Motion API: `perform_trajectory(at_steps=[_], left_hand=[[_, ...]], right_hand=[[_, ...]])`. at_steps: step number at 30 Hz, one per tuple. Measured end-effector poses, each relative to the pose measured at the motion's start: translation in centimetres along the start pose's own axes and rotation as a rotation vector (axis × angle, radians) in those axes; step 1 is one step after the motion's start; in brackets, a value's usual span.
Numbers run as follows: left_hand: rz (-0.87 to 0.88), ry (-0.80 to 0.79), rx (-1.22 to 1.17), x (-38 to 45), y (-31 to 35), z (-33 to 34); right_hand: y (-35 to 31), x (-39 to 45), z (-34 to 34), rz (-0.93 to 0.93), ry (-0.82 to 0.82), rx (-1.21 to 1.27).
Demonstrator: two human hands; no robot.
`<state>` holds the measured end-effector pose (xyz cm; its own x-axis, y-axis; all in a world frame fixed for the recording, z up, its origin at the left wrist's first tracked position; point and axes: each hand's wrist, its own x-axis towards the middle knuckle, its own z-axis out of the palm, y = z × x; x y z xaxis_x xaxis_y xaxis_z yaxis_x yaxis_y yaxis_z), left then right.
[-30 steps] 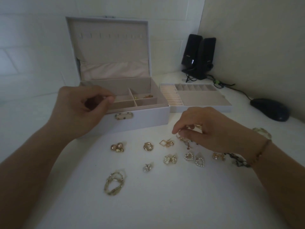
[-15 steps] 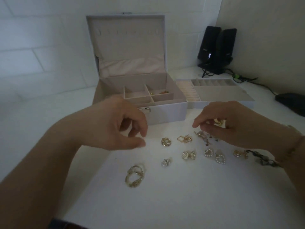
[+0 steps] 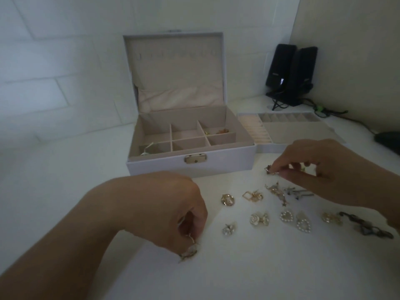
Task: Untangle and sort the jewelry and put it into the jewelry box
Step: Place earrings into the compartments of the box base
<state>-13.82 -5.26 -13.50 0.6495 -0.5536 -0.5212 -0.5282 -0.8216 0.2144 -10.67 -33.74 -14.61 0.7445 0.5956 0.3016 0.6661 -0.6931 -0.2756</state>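
Observation:
A lilac jewelry box (image 3: 227,162) stands open, its lid upright; gold pieces lie in its back right compartment (image 3: 216,132) and a pale piece in the front left one. My left hand (image 3: 173,211) reaches down, fingertips pinched on the gold hoop earrings (image 3: 189,252) on the table. My right hand (image 3: 320,169) is raised slightly, pinching a small gold earring (image 3: 269,169). Between the hands lie several earrings: a round gold one (image 3: 227,200), a square gold one (image 3: 252,195), a rose pair (image 3: 259,219), pearl hearts (image 3: 295,219), a tangled cluster (image 3: 281,192).
The box's removable tray (image 3: 303,131) sits to the right of the box. A dark chain (image 3: 368,228) lies at the far right. Two black speakers (image 3: 290,72) with cables stand in the back corner, and a black mouse (image 3: 389,141) is at the right edge.
My left hand has come from the box's front left compartment down to the hoop earrings and closed on them. My right hand has lifted a small earring off the cluster.

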Motion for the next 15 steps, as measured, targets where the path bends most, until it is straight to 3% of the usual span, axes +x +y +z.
perform_trajectory(at_steps=[3, 5, 8, 10, 12, 15], left_hand=[[0.004, 0.026, 0.08, 0.2, -0.3, -0.3], [0.096, 0.146, 0.09, -0.4, -0.8, -0.1], [0.222, 0.226, -0.054, -2.3, -1.1, -1.1], [0.255, 0.366, -0.131, -3.2, -1.5, -3.6], [0.152, 0.482, -0.162, -3.2, -2.8, -6.5], [-0.122, 0.531, -0.047, -0.2, -6.1, -9.9]], right_hand=[[0.0, 0.1, -0.1, -0.003, -0.002, -0.012], [0.1, 0.1, -0.3, 0.016, 0.004, 0.003], [1.0, -0.1, -0.6, 0.058, 0.064, 0.022], [1.9, -0.2, -0.8, 0.084, 0.097, -0.002], [2.4, -0.2, -1.1, 0.094, 0.121, -0.018], [2.7, -0.4, -1.5, 0.121, 0.15, -0.02]])
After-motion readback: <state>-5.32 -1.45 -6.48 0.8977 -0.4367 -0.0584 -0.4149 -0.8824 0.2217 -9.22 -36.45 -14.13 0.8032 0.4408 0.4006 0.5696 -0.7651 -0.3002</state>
